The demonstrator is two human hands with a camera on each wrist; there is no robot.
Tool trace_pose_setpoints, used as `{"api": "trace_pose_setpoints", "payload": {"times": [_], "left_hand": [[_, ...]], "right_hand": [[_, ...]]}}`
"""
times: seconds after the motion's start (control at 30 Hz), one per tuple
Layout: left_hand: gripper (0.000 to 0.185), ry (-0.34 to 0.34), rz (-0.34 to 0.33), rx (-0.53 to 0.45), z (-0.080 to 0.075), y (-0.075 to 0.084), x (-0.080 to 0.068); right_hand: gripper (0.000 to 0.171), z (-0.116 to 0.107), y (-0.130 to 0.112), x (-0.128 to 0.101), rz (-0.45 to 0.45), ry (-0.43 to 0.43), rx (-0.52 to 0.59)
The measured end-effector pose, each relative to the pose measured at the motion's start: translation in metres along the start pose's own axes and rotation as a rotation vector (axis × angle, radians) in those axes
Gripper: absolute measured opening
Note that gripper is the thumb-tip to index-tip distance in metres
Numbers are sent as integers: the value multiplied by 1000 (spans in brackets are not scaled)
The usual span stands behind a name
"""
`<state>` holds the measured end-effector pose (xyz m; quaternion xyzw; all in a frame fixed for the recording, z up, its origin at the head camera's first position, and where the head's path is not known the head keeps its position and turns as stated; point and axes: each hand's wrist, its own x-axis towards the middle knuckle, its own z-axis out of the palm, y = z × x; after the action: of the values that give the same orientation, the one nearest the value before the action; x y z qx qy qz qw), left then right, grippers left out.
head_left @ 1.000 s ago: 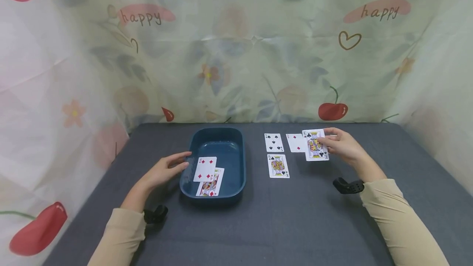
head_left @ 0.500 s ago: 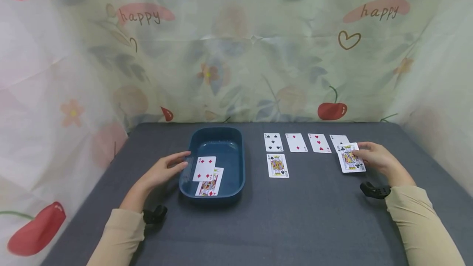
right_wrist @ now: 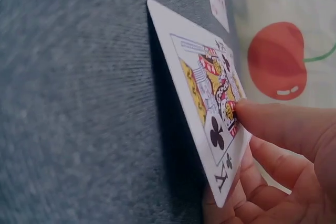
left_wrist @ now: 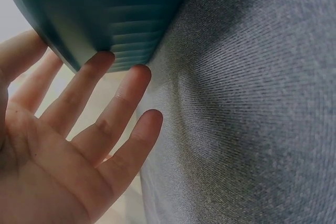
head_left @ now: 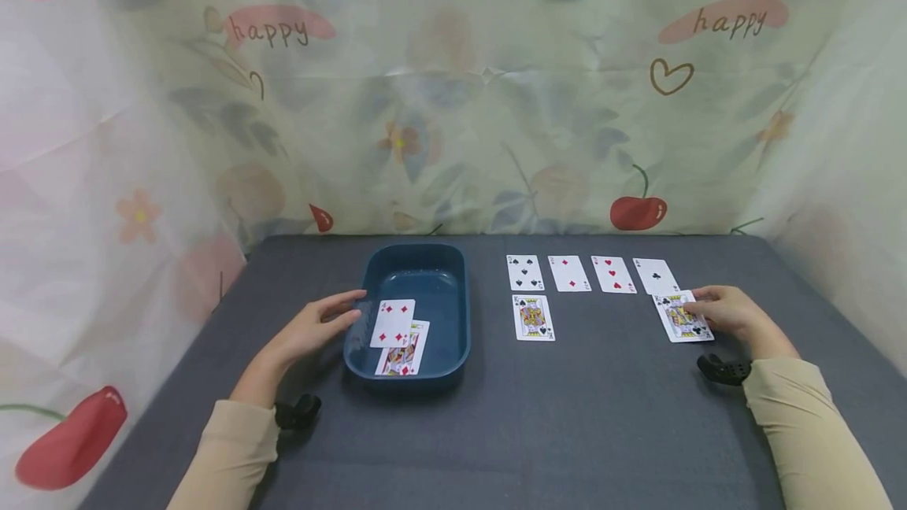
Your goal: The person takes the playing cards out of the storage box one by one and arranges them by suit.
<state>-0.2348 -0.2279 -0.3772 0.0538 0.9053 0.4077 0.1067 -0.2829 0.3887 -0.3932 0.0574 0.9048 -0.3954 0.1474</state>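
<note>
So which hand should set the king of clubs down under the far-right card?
Right. The right hand already pinches the king of clubs, just below the row's last card. The left hand rests open against the blue tray, far across the table.

1. We seem to sit at a makeshift recording corner in a home rather than in a shop or lab.
2. We see a printed cloth (head_left: 453, 101) with cherries, flowers, hearts and the word "happy" hung round three sides as a backdrop.
3. We work on a table (head_left: 567, 431) covered in grey fabric.
4. We find only playing cards (head_left: 570, 274) and a blue plastic tub (head_left: 453, 337) on it.
</note>
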Motion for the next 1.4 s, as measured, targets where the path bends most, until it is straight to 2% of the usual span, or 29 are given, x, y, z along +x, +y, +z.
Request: {"api": "trace_pose_setpoints", "payload": {"times": [0.43, 0.53, 0.63, 0.9, 1.13, 1.4], "left_hand": [[54, -6, -14, -12, 1, 2, -1], [54, -5, -18, -13, 1, 3, -2], [54, -4, -19, -16, 1, 2, -2], [54, 1, -17, -6, 1, 1, 0], [54, 2, -24, -2, 0, 1, 1], [54, -1, -24, -6, 0, 2, 0]], "right_hand": [[56, 6, -4, -3, -26, 128, -139], [55, 7, -7, -3, -20, 140, -150], [55, 8, -17, -5, -51, 126, -147], [57, 30, -75, -13, -223, 14, -57], [47, 64, -137, -21, -351, -17, -18], [38, 104, -197, -24, -524, -121, 46]]}}
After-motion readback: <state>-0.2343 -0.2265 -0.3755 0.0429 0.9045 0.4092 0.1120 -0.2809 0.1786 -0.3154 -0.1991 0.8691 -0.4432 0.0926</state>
